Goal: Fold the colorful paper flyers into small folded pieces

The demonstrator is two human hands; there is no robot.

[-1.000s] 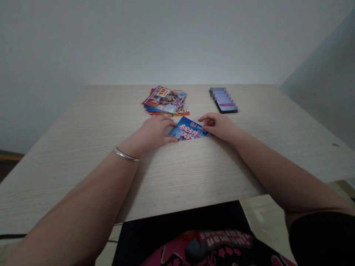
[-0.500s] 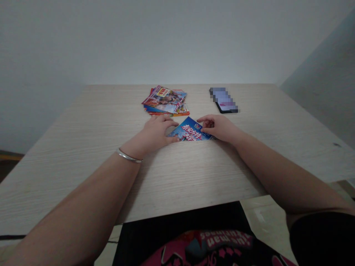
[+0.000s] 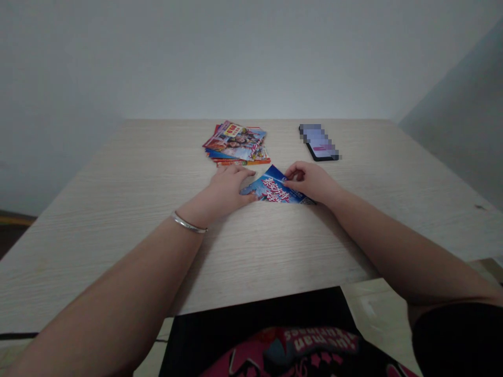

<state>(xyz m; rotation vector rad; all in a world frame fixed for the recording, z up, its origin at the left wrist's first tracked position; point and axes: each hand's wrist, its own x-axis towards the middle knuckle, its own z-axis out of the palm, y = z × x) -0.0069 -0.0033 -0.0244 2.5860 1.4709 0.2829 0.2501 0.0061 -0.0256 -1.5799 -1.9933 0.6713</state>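
A blue leaflet (image 3: pixel 275 189) with red and white lettering lies flat on the pale wooden table (image 3: pixel 118 209). My left hand (image 3: pixel 228 186) rests on its left edge, fingers curled down against the paper. My right hand (image 3: pixel 310 180) pinches the leaflet's right side between thumb and fingers. A silver bangle (image 3: pixel 188 224) sits on my left wrist. Just beyond the hands lies a loose stack of colourful leaflets (image 3: pixel 238 144).
A dark phone (image 3: pixel 320 144) with a lit screen lies at the back right of the table. Plain grey walls stand behind and to the right. The table's near edge runs just above my lap.
The blue leaflet has turned a little clockwise between my hands and slid slightly right. Both hands have stayed on it.
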